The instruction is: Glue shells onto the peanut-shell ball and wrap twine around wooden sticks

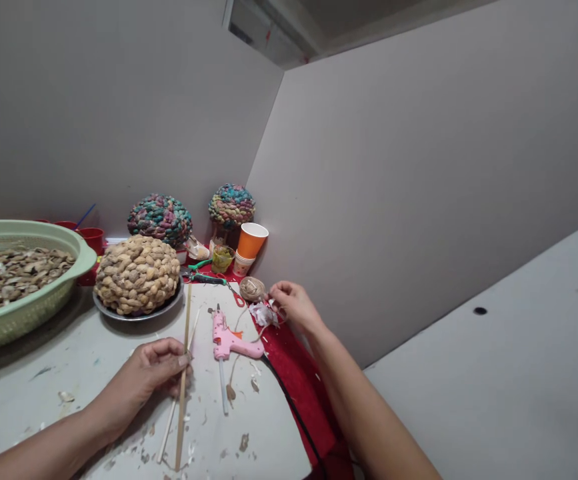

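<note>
Inside the desk's (263, 437) right edge, pinching a flat strip (181, 403) in the left hand (161, 365); could slip if held loosely. Along it, could drag the glue gun (225, 341), if catching its black cable (287, 393). By the far right corner, with the right hand (295, 307) bent beside the twine ball (252, 289); cannot tell whether gripping.

Muted, diffuse, greyish light is spread over the surface (273, 433) and the tall panel (393, 180), while the area above is left darker. Soft shadows are cast beneath the green basket (23, 323) and the left hand (161, 367). Wide-angle stretching is shown by the basket at the left edge; fine detail in the scattered scraps (244, 442) is softened.
</note>
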A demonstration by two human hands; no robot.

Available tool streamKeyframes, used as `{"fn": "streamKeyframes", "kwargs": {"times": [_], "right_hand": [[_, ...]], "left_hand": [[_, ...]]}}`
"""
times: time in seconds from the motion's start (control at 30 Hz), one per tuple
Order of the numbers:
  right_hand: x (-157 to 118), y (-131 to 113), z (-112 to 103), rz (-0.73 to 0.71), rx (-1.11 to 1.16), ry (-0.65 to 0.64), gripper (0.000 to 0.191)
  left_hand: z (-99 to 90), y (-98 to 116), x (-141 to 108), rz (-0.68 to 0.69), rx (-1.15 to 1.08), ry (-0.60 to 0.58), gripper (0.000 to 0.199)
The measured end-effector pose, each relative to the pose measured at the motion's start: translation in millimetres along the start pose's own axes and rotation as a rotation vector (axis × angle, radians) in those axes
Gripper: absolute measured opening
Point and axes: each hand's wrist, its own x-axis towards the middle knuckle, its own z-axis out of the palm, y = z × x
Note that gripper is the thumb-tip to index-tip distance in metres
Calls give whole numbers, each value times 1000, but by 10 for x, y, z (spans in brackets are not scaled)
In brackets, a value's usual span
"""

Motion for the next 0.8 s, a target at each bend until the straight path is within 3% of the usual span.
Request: {"fn": "streamKeyframes", "kwargs": {"times": [0.1, 0.2, 0.3, 0.4, 0.5, 0.6, 0.8], "right_hand": [[1, -32, 89, 25, -24, -18, 33], [28, -82, 336, 53, -120, -61, 35], [72, -117, 546, 85, -195, -94, 24], [107, -106, 610, 120, -181, -143, 21], [115, -61, 549, 142, -75, -165, 28], [107, -34, 403, 152, 115, -140, 20], [120, -142, -61, 49, 628, 28, 24]], "left_hand": [[0, -4, 0, 7, 8, -1, 24], [0, -12, -3, 12, 21, -4, 25], [-2, -21, -6, 11, 19, -3, 24], [2, -20, -8, 2, 7, -5, 24], [15, -3, -10, -1, 3, 6, 25], [28, 18, -14, 0, 15, 13, 26], [32, 30, -19, 21, 67, 14, 26]]}}
